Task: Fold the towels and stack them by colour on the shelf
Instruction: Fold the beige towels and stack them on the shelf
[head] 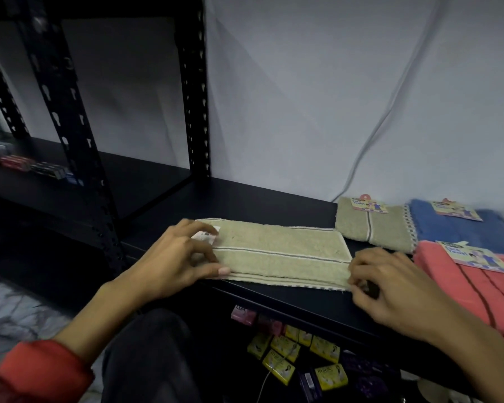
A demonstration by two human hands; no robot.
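A beige towel (280, 253) with grey stripes lies folded into a long strip on the black shelf (245, 199). My left hand (172, 257) grips its left end, thumb on top and fingers by its paper label. My right hand (390, 289) pinches the strip's right end at the near corner. Behind, to the right, lies a folded beige towel (373, 228) with a tag. A folded blue towel (460, 228) sits further right. A folded coral towel (483, 289) lies in front of the blue one, just right of my right hand.
Black slotted shelf uprights (195, 91) stand at the left and centre. Small boxed goods (26, 164) sit on the left shelf. Yellow and pink packets (291, 353) fill the shelf below. A white cable (390, 117) runs down the wall. My dark-trousered knee (149, 353) is below the shelf edge.
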